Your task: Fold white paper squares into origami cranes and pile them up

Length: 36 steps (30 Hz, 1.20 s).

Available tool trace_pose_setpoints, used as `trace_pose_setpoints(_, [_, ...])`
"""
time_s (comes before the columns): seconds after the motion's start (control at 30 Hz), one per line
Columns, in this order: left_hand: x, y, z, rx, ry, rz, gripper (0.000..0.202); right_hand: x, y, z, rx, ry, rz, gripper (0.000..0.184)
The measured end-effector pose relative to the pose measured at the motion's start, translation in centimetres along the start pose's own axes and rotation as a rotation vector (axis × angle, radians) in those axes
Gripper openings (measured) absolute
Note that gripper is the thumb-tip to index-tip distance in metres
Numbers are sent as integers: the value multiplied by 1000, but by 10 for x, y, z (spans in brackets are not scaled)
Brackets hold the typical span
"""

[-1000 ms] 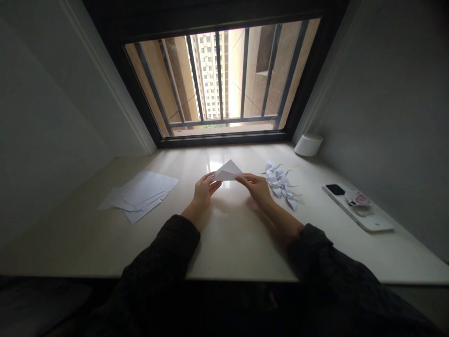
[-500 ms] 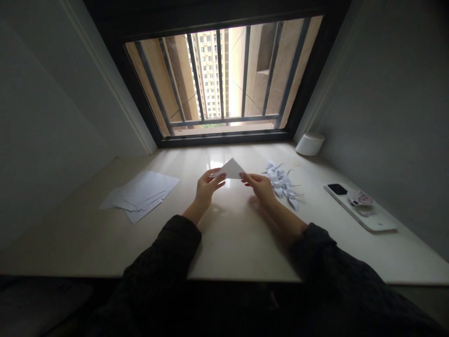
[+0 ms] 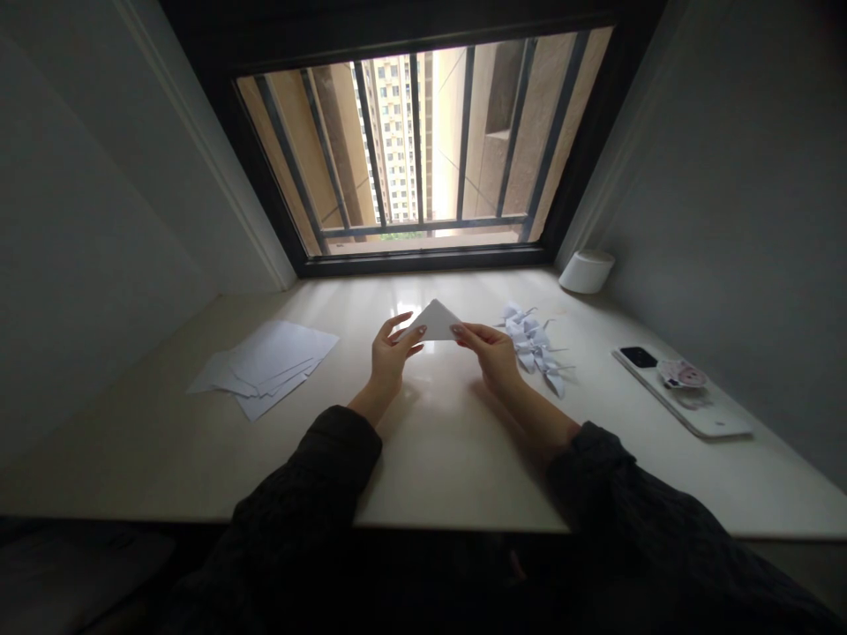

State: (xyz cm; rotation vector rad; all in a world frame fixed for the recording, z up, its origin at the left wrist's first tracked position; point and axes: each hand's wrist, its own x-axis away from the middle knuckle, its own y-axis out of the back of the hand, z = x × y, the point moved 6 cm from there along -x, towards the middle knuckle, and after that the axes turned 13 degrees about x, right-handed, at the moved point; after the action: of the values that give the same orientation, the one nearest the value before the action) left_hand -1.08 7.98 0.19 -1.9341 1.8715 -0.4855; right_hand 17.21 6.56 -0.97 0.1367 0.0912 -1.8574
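Note:
A white sheet folded into a triangle (image 3: 435,319) is held just above the pale desk (image 3: 423,441), in front of the window. My left hand (image 3: 389,354) pinches its left corner with thumb and fingers. My right hand (image 3: 490,350) pinches its right edge. Both arms wear dark sleeves. A loose stack of white paper sheets (image 3: 268,367) lies to the left of my hands. A cluster of folded white paper cranes (image 3: 535,346) lies just right of my right hand.
A white phone with a round sticker grip (image 3: 681,399) lies at the right of the desk. A small white cylinder (image 3: 586,270) stands at the back right corner. A barred window (image 3: 423,150) fills the back; grey walls close in both sides.
The folded triangle has shifted slightly in my fingers and my left index finger has lifted. Both hands stay in the same place above the desk.

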Motion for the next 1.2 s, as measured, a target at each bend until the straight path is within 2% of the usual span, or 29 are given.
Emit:
trace_pose_setpoints(0.17, [0, 0, -2, -101, -33, 30, 52, 2, 1, 9, 55, 62, -20, 43])
trace_pose_setpoints(0.33, [-1, -9, -9, -180, -159, 195, 44, 4, 1, 15, 68, 114, -13, 41])
trace_pose_setpoints(0.4, [-1, -10, -11, -197, -194, 222, 42, 6, 0, 16, 78, 129, 6, 39])
trace_pose_setpoints(0.57, [-1, -4, -10, -200, -208, 121, 37, 9, -5, 19, 172, 187, 64, 34])
trace_pose_setpoints(0.67, [-1, -3, -7, -181, -194, 87, 36, 10, -6, 21, 200, 224, 72, 40])
trace_pose_setpoints(0.77, [0, -7, -5, -197, -187, 129, 35, 13, -8, 25, 244, 261, 81, 44])
trace_pose_setpoints(0.97, [5, -13, -6, -186, -161, 182, 43, 21, -9, 34, 384, 380, 73, 30])
trace_pose_setpoints(1.07, [6, -16, -6, -174, -157, 225, 48, 21, -8, 33, 387, 374, 58, 32])
trace_pose_setpoints(1.2, [5, -16, -5, -195, -162, 220, 39, 20, -9, 31, 380, 367, 59, 34])
